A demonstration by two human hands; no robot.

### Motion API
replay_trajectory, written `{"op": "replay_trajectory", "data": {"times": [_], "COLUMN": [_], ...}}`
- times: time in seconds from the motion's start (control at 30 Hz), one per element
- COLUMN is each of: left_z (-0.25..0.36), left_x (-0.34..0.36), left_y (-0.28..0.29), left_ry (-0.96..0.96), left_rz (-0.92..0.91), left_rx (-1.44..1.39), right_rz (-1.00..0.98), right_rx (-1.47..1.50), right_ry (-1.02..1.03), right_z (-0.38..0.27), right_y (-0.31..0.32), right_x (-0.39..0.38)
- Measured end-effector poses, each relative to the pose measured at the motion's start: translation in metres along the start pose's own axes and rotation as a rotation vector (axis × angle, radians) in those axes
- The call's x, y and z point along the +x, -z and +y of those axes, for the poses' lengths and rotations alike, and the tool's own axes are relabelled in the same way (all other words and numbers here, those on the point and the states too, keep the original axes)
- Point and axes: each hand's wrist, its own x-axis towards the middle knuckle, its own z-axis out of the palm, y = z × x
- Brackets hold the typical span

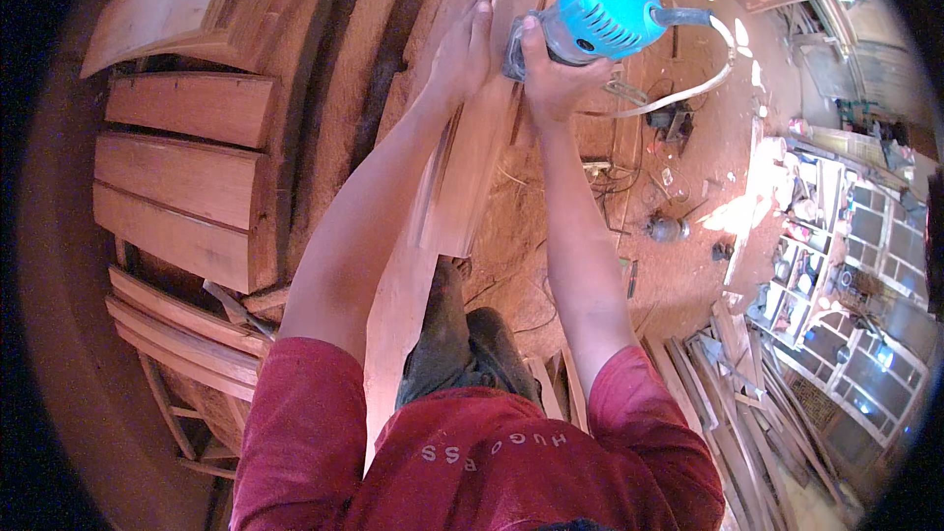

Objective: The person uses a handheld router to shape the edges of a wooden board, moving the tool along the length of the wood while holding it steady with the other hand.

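Observation:
My right hand (559, 87) is wrapped around the lower body of a blue trim router (608, 12), thumb up along its near side. The router sits against a long, grooved wooden board (479, 162) that runs away from me. Left of the router, my left hand (466, 51) lies on the board with its fingers stretched out forward along it. The router's base is partly hidden by my right hand, and its bit does not show. A pale power cord (688, 90) loops from the router's right end down toward the floor.
On my left, several wooden panels (182, 162) are stacked. Sawdust covers the floor (511, 236), where cables and a small power tool (669, 227) lie. Wooden strips (733, 403) are piled at the lower right. Metal window frames (865, 334) stand at the far right.

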Motion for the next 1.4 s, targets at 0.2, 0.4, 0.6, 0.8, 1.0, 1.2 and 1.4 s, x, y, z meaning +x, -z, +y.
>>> {"op": "replay_trajectory", "data": {"times": [0.2, 0.4, 0.6, 0.8, 1.0, 1.2, 1.4], "left_z": [-0.004, 0.002, 0.001, 0.017, 0.038, 0.033, 0.036], "left_x": [0.004, 0.003, 0.004, -0.004, -0.007, -0.009, -0.009], "left_y": [-0.003, 0.0, -0.001, 0.006, 0.009, 0.004, 0.006], "left_ry": [0.043, 0.07, 0.09, 0.02, 0.088, 0.094, -0.078], "left_rz": [0.013, -0.007, -0.018, -0.032, -0.014, -0.008, 0.151], "left_rx": [0.278, 0.207, 0.225, 0.252, 0.163, -0.042, 0.214], "right_rz": [-0.074, -0.074, -0.073, -0.172, -0.279, -0.382, -0.402], "right_rx": [0.005, 0.054, 0.137, -0.021, -0.094, -0.518, -0.305], "right_ry": [-0.003, -0.123, -0.307, -0.276, -0.479, -0.202, -0.346], "right_z": [-0.019, -0.059, -0.086, -0.099, -0.115, -0.082, -0.088], "right_y": [0.018, 0.032, 0.047, 0.067, 0.091, 0.124, 0.137], "right_x": [-0.035, -0.063, -0.104, -0.142, -0.175, -0.205, -0.239]}}
